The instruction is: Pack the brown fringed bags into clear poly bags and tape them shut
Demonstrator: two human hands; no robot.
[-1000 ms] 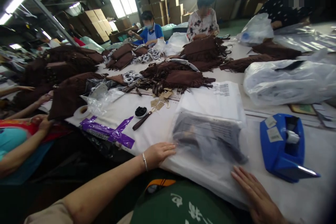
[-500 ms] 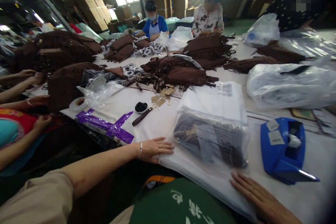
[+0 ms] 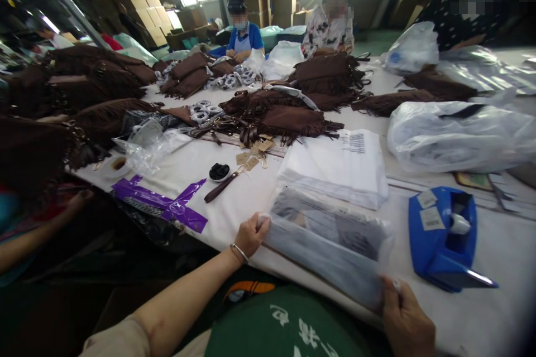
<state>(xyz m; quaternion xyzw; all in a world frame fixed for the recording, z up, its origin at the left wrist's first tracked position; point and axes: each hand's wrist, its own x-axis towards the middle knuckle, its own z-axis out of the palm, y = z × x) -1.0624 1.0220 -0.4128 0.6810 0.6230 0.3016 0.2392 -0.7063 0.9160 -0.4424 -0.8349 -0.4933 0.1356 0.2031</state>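
Clear plastic bag [image 3: 329, 248] with dark contents: lying along near edge of white table [image 3: 494, 312]. Left hand [image 3: 251, 236]: pinching bag's left near corner between thumb and fingers. Right hand [image 3: 406, 312]: pinching right near corner likewise. Stack of white bags [image 3: 335, 164]: lying just beyond. Blue tape dispenser [image 3: 441, 240]: standing at right. Brown strap [image 3: 221, 187]: lying at left, beside small dish [image 3: 219, 177] holding black pieces. Brown fringed bags [image 3: 293, 121]: lying farther back. Co-worker in blue [image 3: 247, 39]: sitting across table.
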